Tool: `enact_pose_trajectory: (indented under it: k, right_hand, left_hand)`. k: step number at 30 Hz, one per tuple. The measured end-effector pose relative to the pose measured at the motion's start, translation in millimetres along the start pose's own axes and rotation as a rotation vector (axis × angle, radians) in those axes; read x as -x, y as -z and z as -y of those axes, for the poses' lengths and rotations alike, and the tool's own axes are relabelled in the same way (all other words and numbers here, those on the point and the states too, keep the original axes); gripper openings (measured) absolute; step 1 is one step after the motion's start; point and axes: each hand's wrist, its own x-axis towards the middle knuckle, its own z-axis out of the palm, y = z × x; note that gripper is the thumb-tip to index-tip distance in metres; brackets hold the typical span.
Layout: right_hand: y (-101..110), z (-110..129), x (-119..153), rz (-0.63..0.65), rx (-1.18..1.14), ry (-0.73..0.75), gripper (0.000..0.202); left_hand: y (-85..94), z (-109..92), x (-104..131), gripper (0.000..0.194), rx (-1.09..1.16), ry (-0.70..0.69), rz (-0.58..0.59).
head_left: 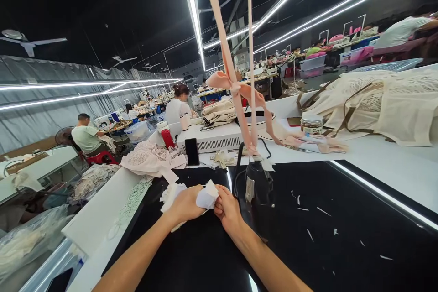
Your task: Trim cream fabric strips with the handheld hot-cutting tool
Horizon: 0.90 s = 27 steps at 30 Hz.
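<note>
My left hand is closed round a bundle of small white and cream fabric pieces, which stick out on both sides of it. At the bundle's right end, the fingers of my right hand are pinched on its edge. Both hands are over the glossy black work surface. Just right of them stands a dark device, with pink fabric strips hanging above it.
Pink lace fabric and a black phone lie behind the hands. Thread scraps dot the surface at right. A lidded jar and cream garments are at back right. Other people sit further off.
</note>
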Motion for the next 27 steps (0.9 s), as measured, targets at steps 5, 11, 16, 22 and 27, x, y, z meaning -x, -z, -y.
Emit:
enact_pose_trajectory:
  k: [5, 11, 16, 22, 27]
  right_hand:
    - [-5.7, -3.5, 4.0, 0.073, -0.008, -0.092, 0.027]
    - [-17.3, -1.5, 24.1, 0.276, 0.053, -0.125, 0.018]
    - [-25.8, 4.5, 42.8, 0.386, 0.153, -0.039, 0.023]
    - [-25.1, 3.0, 44.7, 0.319, 0.376, 0.187, 0.029]
    - [-22.5, 5.0, 50.5, 0.256, 0.518, 0.445, 0.049]
  left_hand:
    - [11.8, 7.1, 17.9, 0.029, 0.269, -0.007, -0.220]
    - [11.5, 17.7, 21.6, 0.037, 0.564, 0.089, -0.535]
    - [19.2, 18.6, 24.2, 0.036, 0.642, 0.128, -0.627]
    - [26.1, 4.3, 28.4, 0.021, 0.599, 0.101, -0.626]
    - [30.1, -6.3, 24.0, 0.026, 0.564, 0.084, -0.693]
